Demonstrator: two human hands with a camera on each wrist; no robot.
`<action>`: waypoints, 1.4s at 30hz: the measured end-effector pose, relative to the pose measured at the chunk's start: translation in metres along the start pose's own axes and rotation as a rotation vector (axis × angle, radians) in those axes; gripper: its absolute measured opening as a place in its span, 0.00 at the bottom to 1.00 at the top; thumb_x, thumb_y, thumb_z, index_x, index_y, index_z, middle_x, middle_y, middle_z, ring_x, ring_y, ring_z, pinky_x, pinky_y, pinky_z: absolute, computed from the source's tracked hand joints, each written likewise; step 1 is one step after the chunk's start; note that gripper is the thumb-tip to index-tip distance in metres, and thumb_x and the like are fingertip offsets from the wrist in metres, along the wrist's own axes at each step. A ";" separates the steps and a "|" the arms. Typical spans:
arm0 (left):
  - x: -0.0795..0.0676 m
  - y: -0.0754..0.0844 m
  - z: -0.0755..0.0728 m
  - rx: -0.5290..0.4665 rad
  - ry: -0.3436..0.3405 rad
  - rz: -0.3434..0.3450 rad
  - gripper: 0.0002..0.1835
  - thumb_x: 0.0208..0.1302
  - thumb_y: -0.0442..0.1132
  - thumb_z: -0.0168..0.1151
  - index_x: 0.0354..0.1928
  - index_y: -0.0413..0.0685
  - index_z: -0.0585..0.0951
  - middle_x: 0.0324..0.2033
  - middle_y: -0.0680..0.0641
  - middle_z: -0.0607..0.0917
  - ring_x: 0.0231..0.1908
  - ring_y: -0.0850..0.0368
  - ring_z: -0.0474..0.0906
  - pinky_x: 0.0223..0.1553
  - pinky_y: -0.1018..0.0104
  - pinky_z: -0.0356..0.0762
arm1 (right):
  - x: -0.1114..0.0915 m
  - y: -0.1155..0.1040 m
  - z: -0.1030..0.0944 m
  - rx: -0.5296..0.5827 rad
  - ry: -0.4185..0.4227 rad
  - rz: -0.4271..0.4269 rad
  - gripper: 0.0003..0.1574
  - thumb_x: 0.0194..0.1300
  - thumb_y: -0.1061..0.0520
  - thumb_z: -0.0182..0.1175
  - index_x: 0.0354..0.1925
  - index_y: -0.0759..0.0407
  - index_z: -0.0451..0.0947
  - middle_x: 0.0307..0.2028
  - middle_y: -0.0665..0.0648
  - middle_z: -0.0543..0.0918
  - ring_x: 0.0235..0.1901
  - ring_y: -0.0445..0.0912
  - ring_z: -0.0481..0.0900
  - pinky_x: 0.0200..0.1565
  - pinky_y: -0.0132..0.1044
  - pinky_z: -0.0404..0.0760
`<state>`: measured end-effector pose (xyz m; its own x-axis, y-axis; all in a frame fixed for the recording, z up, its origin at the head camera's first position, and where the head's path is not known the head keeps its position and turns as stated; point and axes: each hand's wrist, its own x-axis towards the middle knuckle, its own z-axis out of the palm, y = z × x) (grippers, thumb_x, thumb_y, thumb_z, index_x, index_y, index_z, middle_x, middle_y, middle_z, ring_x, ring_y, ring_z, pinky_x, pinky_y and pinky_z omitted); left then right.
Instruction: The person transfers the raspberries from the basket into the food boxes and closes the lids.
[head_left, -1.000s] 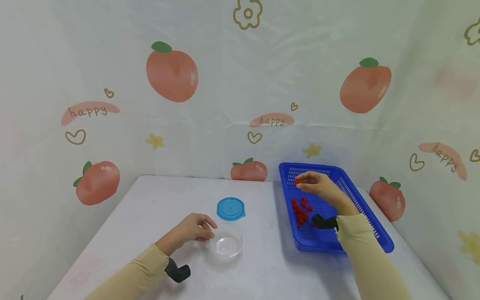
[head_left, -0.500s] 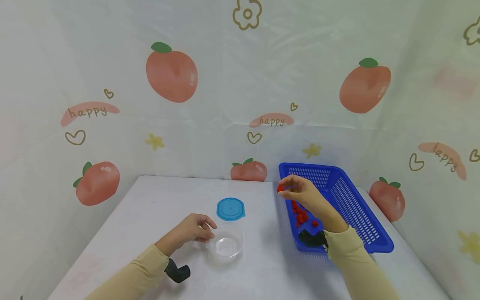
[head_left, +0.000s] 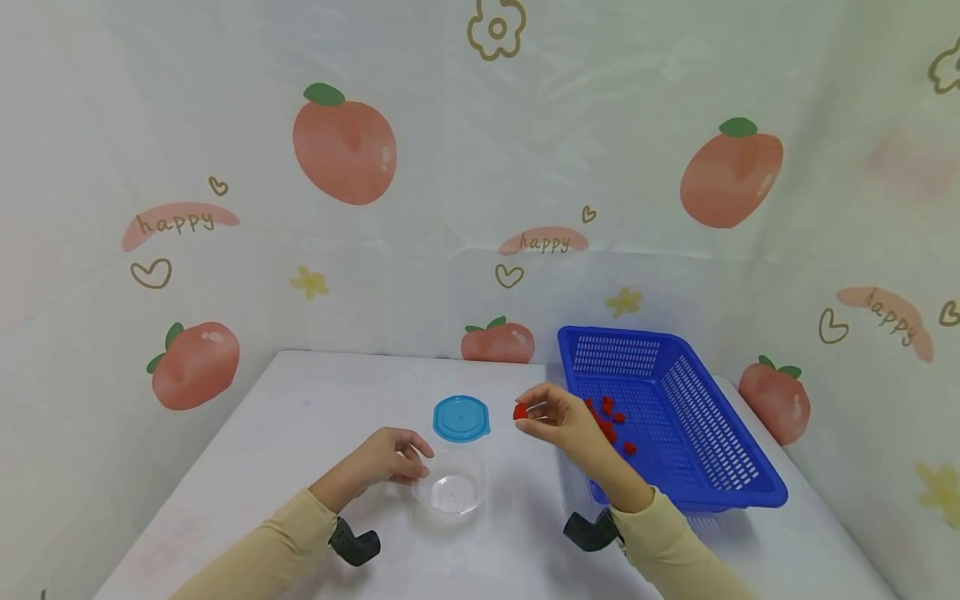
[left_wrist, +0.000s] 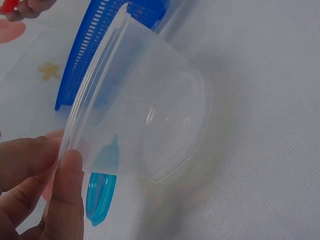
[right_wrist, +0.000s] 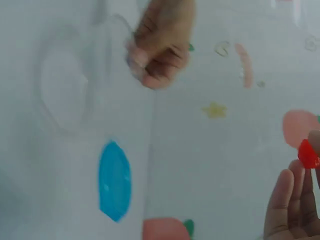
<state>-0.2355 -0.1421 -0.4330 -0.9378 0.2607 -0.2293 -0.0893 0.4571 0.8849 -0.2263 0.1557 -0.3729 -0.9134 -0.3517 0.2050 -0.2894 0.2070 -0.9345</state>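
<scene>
A clear plastic bowl (head_left: 454,495) stands on the white table, and my left hand (head_left: 384,458) pinches its rim between thumb and fingers. The left wrist view shows that grip on the rim of the see-through bowl (left_wrist: 170,105) from close by. Up in the air between bowl and basket, my right hand (head_left: 570,427) holds a small red piece (head_left: 521,412) in its fingertips. In the right wrist view the red piece (right_wrist: 308,155) looks faceted and shiny. Just behind the bowl lies a round blue lid (head_left: 461,418) with a small tab.
At the right of the table is a blue slotted basket (head_left: 708,425) with several small red pieces (head_left: 608,430) along its left side. A white cloth (head_left: 420,150) printed with fruit hangs behind the table (head_left: 300,408).
My right hand has carried the red piece leftward out over the basket's left rim and lower, toward the bowl. My left hand and the bowl stay put.
</scene>
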 end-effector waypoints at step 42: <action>0.000 -0.001 0.001 0.018 0.022 -0.007 0.14 0.53 0.31 0.72 0.42 0.37 0.82 0.27 0.46 0.77 0.25 0.58 0.78 0.33 0.66 0.84 | -0.014 0.061 0.078 0.095 -0.071 0.091 0.18 0.59 0.65 0.67 0.47 0.67 0.75 0.43 0.64 0.80 0.38 0.41 0.77 0.40 0.23 0.79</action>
<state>-0.2352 -0.1414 -0.4342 -0.9442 0.2391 -0.2265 -0.0899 0.4743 0.8757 -0.2092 0.1019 -0.4556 -0.9111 -0.4001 0.0997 -0.1746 0.1552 -0.9723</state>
